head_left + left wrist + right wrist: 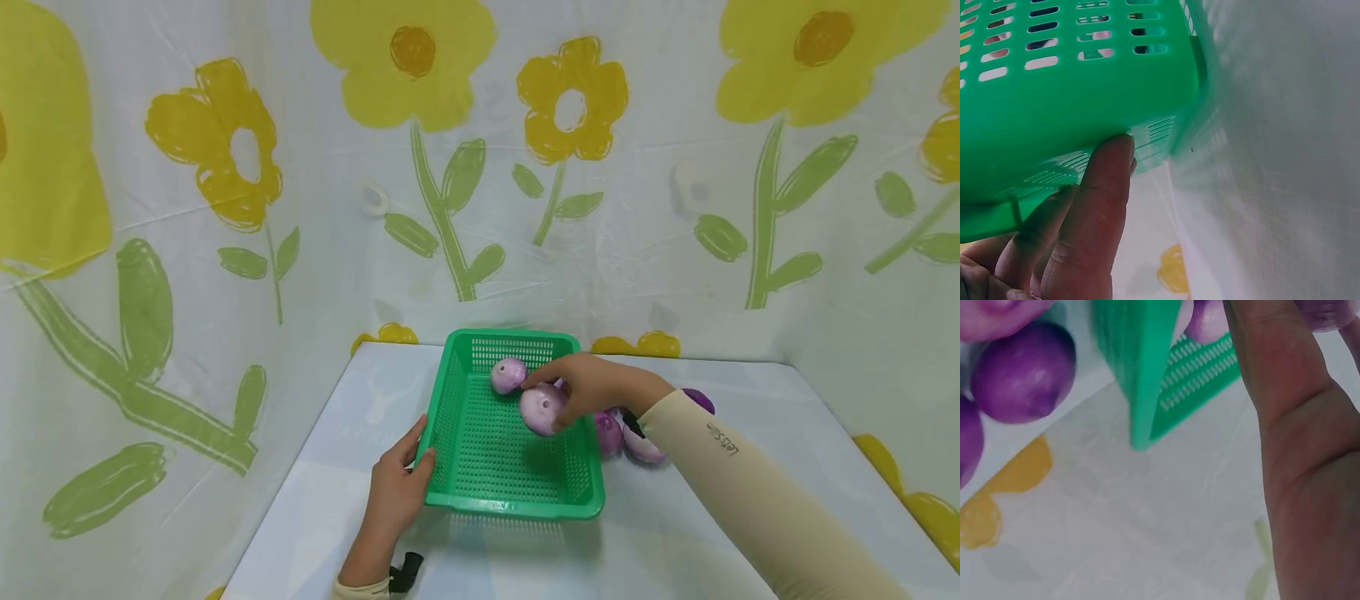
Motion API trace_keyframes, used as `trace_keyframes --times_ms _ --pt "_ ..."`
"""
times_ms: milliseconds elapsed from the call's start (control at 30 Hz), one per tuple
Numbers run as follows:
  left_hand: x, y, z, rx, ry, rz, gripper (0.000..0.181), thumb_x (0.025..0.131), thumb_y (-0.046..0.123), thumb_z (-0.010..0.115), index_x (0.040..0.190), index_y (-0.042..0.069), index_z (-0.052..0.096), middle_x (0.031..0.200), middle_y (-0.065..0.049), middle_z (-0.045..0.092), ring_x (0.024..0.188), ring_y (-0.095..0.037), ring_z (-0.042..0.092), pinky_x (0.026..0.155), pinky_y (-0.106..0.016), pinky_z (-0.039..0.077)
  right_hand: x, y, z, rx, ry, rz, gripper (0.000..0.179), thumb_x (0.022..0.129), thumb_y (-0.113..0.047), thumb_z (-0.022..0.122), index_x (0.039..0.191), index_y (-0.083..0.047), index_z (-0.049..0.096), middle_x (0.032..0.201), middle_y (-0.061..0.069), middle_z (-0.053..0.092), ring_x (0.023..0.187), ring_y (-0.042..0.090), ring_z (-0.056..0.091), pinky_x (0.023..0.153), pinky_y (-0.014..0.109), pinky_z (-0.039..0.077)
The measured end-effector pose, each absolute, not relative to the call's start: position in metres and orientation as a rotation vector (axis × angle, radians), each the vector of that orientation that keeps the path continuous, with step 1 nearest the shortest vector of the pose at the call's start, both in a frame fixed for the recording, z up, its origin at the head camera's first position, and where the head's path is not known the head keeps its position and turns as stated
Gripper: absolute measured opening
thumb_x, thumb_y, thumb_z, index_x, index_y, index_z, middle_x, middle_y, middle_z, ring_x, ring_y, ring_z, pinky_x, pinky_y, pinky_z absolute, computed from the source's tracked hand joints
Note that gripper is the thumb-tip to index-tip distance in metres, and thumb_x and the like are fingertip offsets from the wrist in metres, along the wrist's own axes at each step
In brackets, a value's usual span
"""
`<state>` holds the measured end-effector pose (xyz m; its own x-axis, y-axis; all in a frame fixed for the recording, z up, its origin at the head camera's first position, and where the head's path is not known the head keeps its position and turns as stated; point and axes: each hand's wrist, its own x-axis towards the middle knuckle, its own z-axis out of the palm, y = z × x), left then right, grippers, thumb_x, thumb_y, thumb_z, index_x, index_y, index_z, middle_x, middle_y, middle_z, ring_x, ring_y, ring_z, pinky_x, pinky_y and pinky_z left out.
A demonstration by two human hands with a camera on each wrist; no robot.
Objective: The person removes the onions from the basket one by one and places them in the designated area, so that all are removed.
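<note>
Flowered cloth (622, 250) backs the white desk (750, 417), where the right hand (603, 383) pinches an onion (538, 411) over the green basket (510, 507), best lowered gently beside the second onion (507, 377) inside while the left hand (396, 481) steadies the rim.

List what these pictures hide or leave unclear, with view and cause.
Head: how many onions lie beside the green basket; the right sleeve overlaps them.
Head: part of the held onion, covered by the right hand.
Left wrist: the basket's contents, mostly behind its slotted wall.
Right wrist: the leftmost onion, cut off by the edge.
</note>
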<state>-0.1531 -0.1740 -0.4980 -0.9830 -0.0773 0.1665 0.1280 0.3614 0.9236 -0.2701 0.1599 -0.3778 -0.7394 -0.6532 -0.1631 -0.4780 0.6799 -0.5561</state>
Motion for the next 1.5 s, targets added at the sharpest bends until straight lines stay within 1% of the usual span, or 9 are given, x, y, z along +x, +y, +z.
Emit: trace_keyframes --times_ms 200,333,500,700,933,1000,1233,1367,1500 --pt "-0.152 -0.174 -0.5 -0.043 -2.44 -1.697 0.055 0.106 0.014 0.065 0.159 0.016 0.05 0.141 -0.021 0.064 0.08 -0.022 0.075 0.061 -0.03 0.056 -0.26 0.2 -0.38 -0.927 2.576 -0.83 0.064 0.083 -0.025 0.092 0.141 -0.034 0.069 0.127 -0.013 0.067 0.1 0.022 0.065 0.085 0.038 0.057" --pt "-0.151 -0.175 -0.5 -0.045 -2.443 -1.688 0.055 0.106 0.015 0.065 0.159 0.017 0.05 0.141 -0.02 0.064 0.086 -0.022 0.076 0.062 -0.03 0.057 -0.255 0.23 -0.387 -0.886 2.573 -0.949 0.063 0.084 -0.029 0.093 0.142 -0.03 0.068 0.132 -0.006 0.065 0.104 0.02 0.07 0.09 0.036 0.057" --pt "-0.151 -0.176 -0.498 -0.04 -2.447 -1.658 0.055 0.106 0.015 0.065 0.16 0.016 0.049 0.14 -0.019 0.065 0.095 -0.023 0.076 0.065 -0.03 0.057 -0.248 0.26 -0.393 -0.849 2.603 -1.064 0.067 0.085 -0.034 0.092 0.146 -0.025 0.065 0.14 -0.002 0.064 0.112 0.025 0.071 0.093 0.037 0.058" --pt "-0.153 -0.174 -0.499 -0.034 -2.442 -1.689 0.055 0.106 0.015 0.064 0.16 0.017 0.05 0.142 -0.019 0.064 0.073 -0.021 0.072 0.06 -0.031 0.055 -0.232 0.292 -0.4 -0.775 2.639 -1.157 0.07 0.086 -0.031 0.091 0.148 -0.018 0.063 0.138 0.006 0.065 0.112 0.029 0.071 0.087 0.034 0.06" --pt "-0.154 -0.171 -0.5 -0.058 -2.444 -1.66 0.055 0.106 0.014 0.065 0.159 0.016 0.051 0.141 -0.018 0.065 0.107 -0.026 0.073 0.07 -0.03 0.058 -0.21 0.328 -0.418 -0.614 2.714 -1.219 0.074 0.085 -0.031 0.091 0.151 -0.018 0.06 0.14 0.014 0.063 0.114 0.034 0.069 0.083 0.027 0.059" --pt "-0.153 -0.171 -0.5 -0.053 -2.447 -1.655 0.055 0.106 0.015 0.065 0.159 0.017 0.051 0.141 -0.017 0.065 0.108 -0.026 0.073 0.069 -0.03 0.058 -0.205 0.338 -0.425 -0.564 2.759 -1.216 0.076 0.085 -0.034 0.092 0.152 -0.019 0.059 0.143 0.014 0.062 0.115 0.035 0.068 0.083 0.027 0.059" --pt "-0.153 -0.172 -0.496 -0.027 -2.449 -1.676 0.055 0.106 0.016 0.065 0.159 0.019 0.05 0.144 -0.018 0.063 0.083 -0.02 0.074 0.062 -0.031 0.056 -0.193 0.365 -0.448 -0.417 2.814 -1.256 0.078 0.087 -0.037 0.089 0.155 -0.02 0.055 0.151 0.016 0.055 0.118 0.038 0.066 0.082 0.026 0.058" --pt "-0.153 -0.172 -0.496 -0.026 -2.443 -1.685 0.055 0.106 0.017 0.065 0.159 0.02 0.05 0.143 -0.018 0.063 0.076 -0.018 0.073 0.061 -0.03 0.056 -0.187 0.374 -0.462 -0.322 2.866 -1.243 0.082 0.087 -0.037 0.09 0.158 -0.017 0.053 0.153 0.019 0.054 0.116 0.037 0.068 0.08 0.025 0.058" --pt "-0.154 -0.172 -0.498 -0.022 -2.439 -1.681 0.055 0.106 0.016 0.065 0.159 0.022 0.05 0.142 -0.018 0.064 0.072 -0.02 0.072 0.061 -0.031 0.055 -0.181 0.377 -0.478 -0.2 2.883 -1.242 0.089 0.086 -0.039 0.09 0.16 -0.012 0.048 0.155 0.027 0.049 0.118 0.043 0.067 0.08 0.031 0.06"
